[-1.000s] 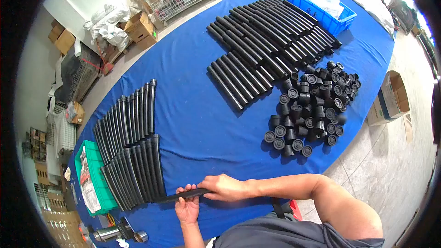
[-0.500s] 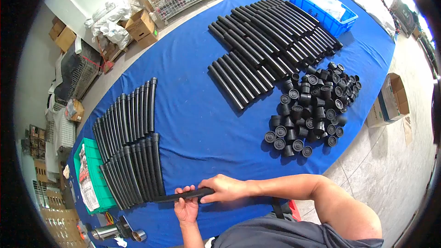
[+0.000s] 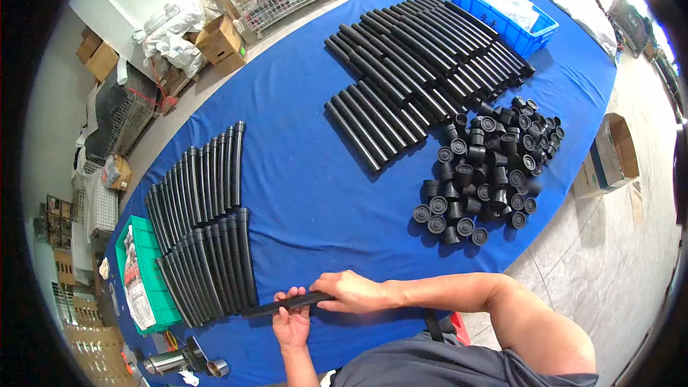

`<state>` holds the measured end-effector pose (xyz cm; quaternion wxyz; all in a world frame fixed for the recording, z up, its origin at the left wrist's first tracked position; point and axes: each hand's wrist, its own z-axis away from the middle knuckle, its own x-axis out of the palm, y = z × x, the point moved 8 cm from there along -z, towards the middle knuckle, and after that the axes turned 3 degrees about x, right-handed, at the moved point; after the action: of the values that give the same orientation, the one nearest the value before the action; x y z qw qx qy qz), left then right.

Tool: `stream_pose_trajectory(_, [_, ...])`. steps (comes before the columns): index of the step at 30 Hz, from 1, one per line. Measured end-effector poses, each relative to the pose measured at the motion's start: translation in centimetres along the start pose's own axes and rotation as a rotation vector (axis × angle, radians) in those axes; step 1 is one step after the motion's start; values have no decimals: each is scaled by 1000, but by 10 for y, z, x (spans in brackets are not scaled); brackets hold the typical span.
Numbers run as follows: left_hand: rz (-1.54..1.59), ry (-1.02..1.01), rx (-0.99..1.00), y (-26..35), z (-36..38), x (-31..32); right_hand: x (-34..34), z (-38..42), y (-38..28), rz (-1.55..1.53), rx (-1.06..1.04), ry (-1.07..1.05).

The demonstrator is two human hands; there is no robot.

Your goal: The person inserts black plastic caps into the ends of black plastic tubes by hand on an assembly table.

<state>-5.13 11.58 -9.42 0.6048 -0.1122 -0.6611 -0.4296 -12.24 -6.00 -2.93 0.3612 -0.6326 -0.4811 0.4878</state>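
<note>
The left hand (image 3: 292, 321) and the right hand (image 3: 351, 292) meet above the near edge of the blue-covered tabletop (image 3: 308, 193), and both hold one black tube (image 3: 264, 309). The left forearm rises from the bottom of the view; its palm is turned upward, and the fingers are bent around the middle of the tube, with the thumb on the near side. The right arm is bent at the elbow and its forearm goes almost level to the left. The back of this hand is up, and its fingers are closed over the right end of the tube, so I cannot tell what is at that end.

The tube lies slightly slanted, its left end just beside the lower of two rows (image 3: 211, 269) of similar tubes. Left of these rows is a green crate (image 3: 166, 304). Farther away is a larger stack (image 3: 394, 75) of tubes, near a blue crate (image 3: 539, 37). Black caps (image 3: 464, 226) are heaped at the right.
</note>
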Motion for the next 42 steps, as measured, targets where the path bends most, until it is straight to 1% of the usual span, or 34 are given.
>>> stream_pose_trajectory(3, [4, 6, 4, 0, 1, -2, 8, 4, -4, 128, 14, -67])
stream_pose_trajectory(4, [2, 1, 3, 1, 2, -3, 5, 3, -5, 55, 7, -77])
stream_pose_trajectory(7, [-37, -7, 8, 0, 0, -3, 14, -1, 17, -218, 284, -303])
stream_pose_trajectory(8, [-59, -6, 15, 1, 0, -2, 13, -1, 17, -112, 175, -234])
stream_pose_trajectory(11, [-13, 68, 0, 0, 0, 0, 12, 2, 4, 134, 52, -143])
stream_pose_trajectory(12, [-54, 63, 13, 1, -1, 0, 7, 0, -4, 122, 28, -127])
stream_pose_trajectory(13, [-66, 51, 16, 0, 0, 1, 6, -1, -2, -4, 14, -100])
stream_pose_trajectory(14, [-67, 32, 1, -1, 0, -2, 3, -5, 0, -64, 132, -140])
stream_pose_trajectory(15, [-89, 39, -3, -1, 0, -1, 14, -1, 13, -371, 546, -390])
stream_pose_trajectory(16, [-121, 20, -22, -1, 0, 5, 18, 2, 21, -521, 599, -353])
stream_pose_trajectory(17, [-152, 52, -24, -3, 2, -1, 14, -1, 23, -420, 581, -311])
stream_pose_trajectory(18, [-142, 39, -19, -3, 0, 3, 9, -4, 19, -280, 500, -250])
stream_pose_trajectory(19, [-102, 19, -36, -4, -1, -2, 1, -9, 7, 13, 56, -51])
stream_pose_trajectory(21, [-46, 30, -37, -4, -1, -1, -3, -7, -8, 220, -81, 20])
stream_pose_trajectory(24, [-45, -21, -43, -4, 0, -3, 10, -2, 18, -389, 557, -246])
stream_pose_trajectory(25, [-56, -30, -34, -4, 0, -1, 16, 2, 29, -483, 675, -272])
stream_pose_trajectory(27, [-77, -50, -30, -4, -1, 5, 18, 4, 39, -452, 701, -267])
stream_pose_trajectory(30, [-51, 20, -22, -4, -1, 2, 6, -4, 26, -292, 513, -164])
stream_pose_trajectory(31, [-34, 45, -30, -4, -1, 0, 6, -6, 25, -305, 500, -177])
stream_pose_trajectory(33, [-72, -10, -9, -3, 0, 1, 3, -7, 25, -324, 480, -202])
stream_pose_trajectory(34, [-91, -38, -2, -3, -1, 2, 9, -4, 34, -451, 505, -228])
stream_pose_trajectory(37, [-118, -80, -37, -4, 1, 8, 17, 1, 43, -475, 610, -333])
stream_pose_trajectory(40, [-140, -2, -5, 1, 4, 19, 7, -4, 36, -485, 533, -287])
stream_pose_trajectory(42, [-94, 55, 67, 28, 7, 25, 0, -6, 38, -555, 558, -246])
